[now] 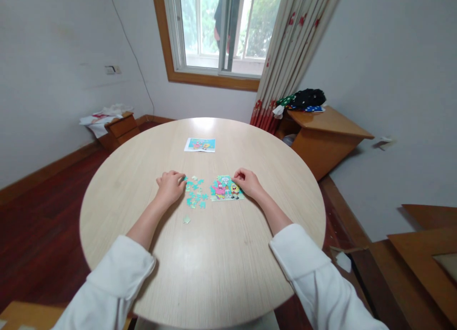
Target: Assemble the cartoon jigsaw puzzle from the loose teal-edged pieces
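A partly assembled jigsaw puzzle (221, 193) with cartoon figures on a teal background lies flat on the round table (214, 254). My right hand (248, 182) rests at its upper right edge, thumb and forefinger pinched together; whatever is between them is too small to make out. Loose teal and pale green puzzle pieces (194, 196) are scattered to the left of the puzzle. At their upper left is my left hand (171, 187), fingers curled, with a teal puzzle piece (185, 178) at its fingertips. One pale green piece (187, 220) lies apart, nearer to me.
A reference picture card (200, 145) with similar figures lies farther back on the table. Beyond it are a window (221, 30) and a curtain (289, 44). Wooden cabinets (328, 125) with cloths stand at the right, and a small stand (123, 127) at the left.
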The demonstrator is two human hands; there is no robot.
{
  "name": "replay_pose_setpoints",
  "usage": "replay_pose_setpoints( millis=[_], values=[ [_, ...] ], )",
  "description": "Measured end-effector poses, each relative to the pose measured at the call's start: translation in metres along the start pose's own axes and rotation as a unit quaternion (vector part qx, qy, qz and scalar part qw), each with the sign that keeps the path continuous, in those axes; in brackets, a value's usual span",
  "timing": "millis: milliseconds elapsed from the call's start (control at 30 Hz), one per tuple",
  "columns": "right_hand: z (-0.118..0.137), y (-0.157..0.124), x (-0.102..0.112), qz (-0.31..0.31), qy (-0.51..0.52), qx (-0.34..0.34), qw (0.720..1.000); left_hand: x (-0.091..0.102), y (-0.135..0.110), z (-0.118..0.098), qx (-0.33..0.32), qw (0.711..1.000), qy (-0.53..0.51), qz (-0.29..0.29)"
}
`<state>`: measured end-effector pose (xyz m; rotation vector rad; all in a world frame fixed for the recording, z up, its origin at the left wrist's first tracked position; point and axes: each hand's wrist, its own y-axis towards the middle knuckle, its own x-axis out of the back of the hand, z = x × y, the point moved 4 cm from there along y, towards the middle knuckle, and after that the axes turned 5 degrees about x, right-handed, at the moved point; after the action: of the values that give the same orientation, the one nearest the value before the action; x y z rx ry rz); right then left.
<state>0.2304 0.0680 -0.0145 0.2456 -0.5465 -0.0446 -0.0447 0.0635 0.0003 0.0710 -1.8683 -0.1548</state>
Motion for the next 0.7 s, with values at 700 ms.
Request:
replay_pose_setpoints(
  millis=[700],
  values=[
    [-0.0051,-0.0002,-0.0023,0.005,0.011,0.006,1.000,0.0014,0.0017,-0.0017,0.011,1.000,0.000,0.016]
  ],
)
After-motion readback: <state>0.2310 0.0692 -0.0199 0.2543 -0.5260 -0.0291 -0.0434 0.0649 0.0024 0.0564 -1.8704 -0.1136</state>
